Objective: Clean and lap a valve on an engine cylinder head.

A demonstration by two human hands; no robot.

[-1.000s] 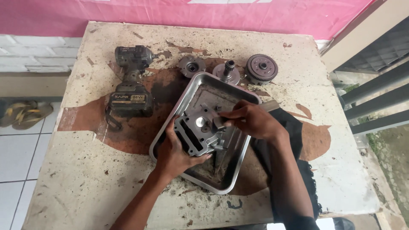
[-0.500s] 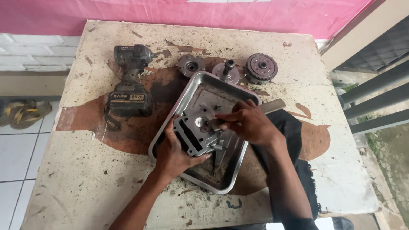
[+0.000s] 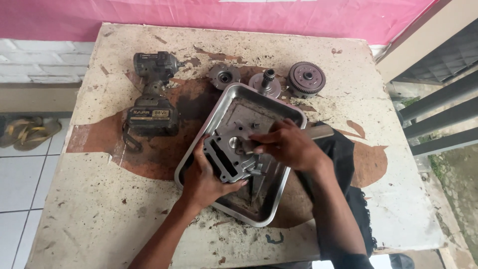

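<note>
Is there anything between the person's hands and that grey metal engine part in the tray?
Nothing visible. The left hand already grips the grey engine part inside the steel tray, and the right hand rests its fingertips on top of it.

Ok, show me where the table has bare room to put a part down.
Bare room: the near-left tabletop below the impact driver, and the far-right side past the toothed gear and black cloth. Crowded: the metal tray, filled by the engine part and both hands.

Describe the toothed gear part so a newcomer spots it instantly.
Start at the metal tray mid-table. Three round parts line up behind it; take the rightmost, the toothed gear. Unlike its two smaller neighbours, it is dark, widest, and ringed with teeth.
</note>
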